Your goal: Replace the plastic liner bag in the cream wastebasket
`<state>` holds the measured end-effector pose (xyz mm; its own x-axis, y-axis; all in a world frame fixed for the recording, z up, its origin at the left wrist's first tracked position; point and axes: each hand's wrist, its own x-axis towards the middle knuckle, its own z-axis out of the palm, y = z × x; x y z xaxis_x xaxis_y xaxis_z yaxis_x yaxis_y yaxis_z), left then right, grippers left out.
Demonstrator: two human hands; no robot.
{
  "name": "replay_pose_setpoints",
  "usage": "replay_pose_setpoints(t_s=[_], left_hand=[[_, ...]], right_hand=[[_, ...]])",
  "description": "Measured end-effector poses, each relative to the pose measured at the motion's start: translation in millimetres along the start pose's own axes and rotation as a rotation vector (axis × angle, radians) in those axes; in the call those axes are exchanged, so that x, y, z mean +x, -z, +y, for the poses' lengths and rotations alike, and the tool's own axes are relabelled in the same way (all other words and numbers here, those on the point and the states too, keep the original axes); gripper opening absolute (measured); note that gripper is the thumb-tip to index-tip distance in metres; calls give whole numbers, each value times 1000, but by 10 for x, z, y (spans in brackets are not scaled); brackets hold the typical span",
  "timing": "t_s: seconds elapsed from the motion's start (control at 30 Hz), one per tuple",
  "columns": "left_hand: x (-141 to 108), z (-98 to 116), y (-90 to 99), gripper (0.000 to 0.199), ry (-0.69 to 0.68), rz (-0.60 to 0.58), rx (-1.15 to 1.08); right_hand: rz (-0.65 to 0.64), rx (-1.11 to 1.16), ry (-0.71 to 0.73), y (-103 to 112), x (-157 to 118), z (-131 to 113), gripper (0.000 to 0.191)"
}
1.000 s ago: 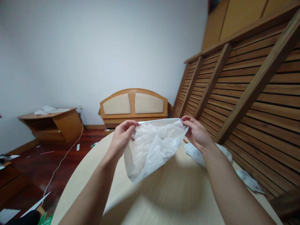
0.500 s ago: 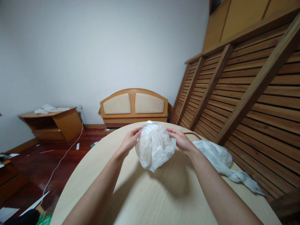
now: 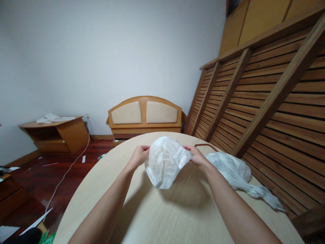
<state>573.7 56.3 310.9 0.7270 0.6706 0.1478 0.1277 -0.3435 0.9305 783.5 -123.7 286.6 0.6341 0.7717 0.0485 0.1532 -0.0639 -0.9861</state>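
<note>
A crumpled white plastic bag [image 3: 166, 162] hangs between my hands over the round pale wooden table [image 3: 162, 217]. My left hand [image 3: 140, 155] grips its left edge, with the fingertips partly hidden behind the plastic. On the opposite side, my right hand [image 3: 196, 156] pinches the bag's right edge. The bag is puffed out, and its lower rim faces me; whatever may be inside is not visible. To the right of my right hand lies a second, knotted whitish plastic bag [image 3: 231, 167]. A thin brown strap [image 3: 207, 145] curves over the table just beyond my right hand.
A slatted wooden frame [image 3: 266, 101] leans along the right side, close to the table's edge. Behind the table stands a headboard [image 3: 146, 117] with cream panels. At left, a low wooden cabinet [image 3: 56, 134] carries white sheets, and a white cable [image 3: 64, 176] crosses the dark red floor.
The bag has spread and smoothed, with its right corner drawn out to the right. Both hands have come slightly lower. The knotted bag stays in place.
</note>
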Motion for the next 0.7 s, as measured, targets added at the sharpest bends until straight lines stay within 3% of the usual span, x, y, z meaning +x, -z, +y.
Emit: replay_pose_setpoints(t_s=[0.07, 0.2, 0.4, 0.57, 0.7], left_hand=[[21, -48, 32, 27, 22, 21, 63], [44, -13, 155, 47, 18, 153, 159], [-61, 122, 268, 57, 1, 283, 193], [-351, -17, 218, 71, 184, 221, 59], [-628, -107, 187, 72, 293, 61, -146]], right_hand=[[7, -60, -45, 44, 2, 14, 17], [65, -166, -73, 177, -28, -130, 15], [91, -306, -112, 437, -304, -584, 42], [-186, -275, -324, 473, -625, -747, 64], [-275, -79, -212, 470, -663, -708, 84]])
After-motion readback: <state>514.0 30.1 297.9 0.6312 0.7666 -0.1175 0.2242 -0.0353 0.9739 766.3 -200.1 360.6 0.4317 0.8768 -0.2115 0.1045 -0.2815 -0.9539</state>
